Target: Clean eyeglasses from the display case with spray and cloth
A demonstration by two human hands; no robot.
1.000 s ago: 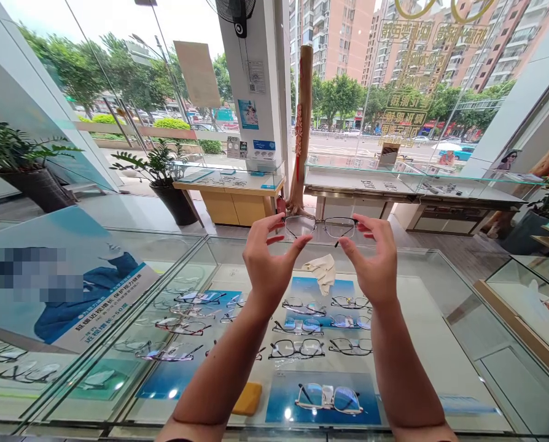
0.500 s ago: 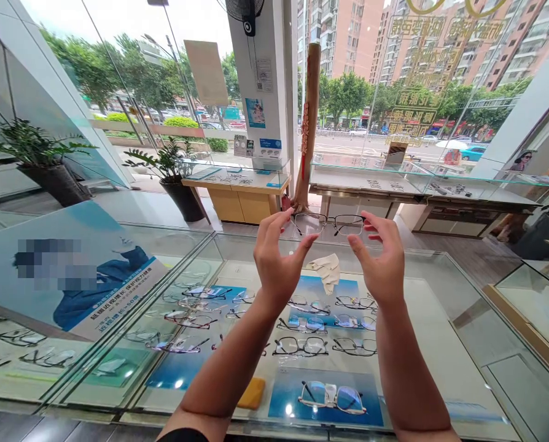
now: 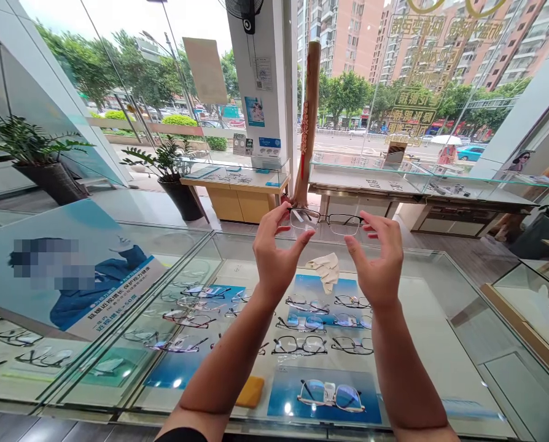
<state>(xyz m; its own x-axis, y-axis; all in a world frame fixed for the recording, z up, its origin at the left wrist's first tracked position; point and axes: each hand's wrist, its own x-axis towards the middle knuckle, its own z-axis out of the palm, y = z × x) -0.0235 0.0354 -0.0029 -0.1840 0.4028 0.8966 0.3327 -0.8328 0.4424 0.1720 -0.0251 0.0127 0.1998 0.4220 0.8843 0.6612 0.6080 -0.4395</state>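
Pinching the glasses (image 3: 325,217) at both ends, the left hand (image 3: 277,255) and right hand (image 3: 378,259) held them up toward the far side of the table (image 3: 424,325). They seemed to have just tipped a little, so handling went on.

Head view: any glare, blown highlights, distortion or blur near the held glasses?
Head view: sky nearly blown white; small glare spots on the glass counter, well below the held glasses. Head view again: wide-angle look, right white pillar leaning; left hand and right hand fairly sharp, no obvious motion blur, but the glasses' thin lower rims look faint.
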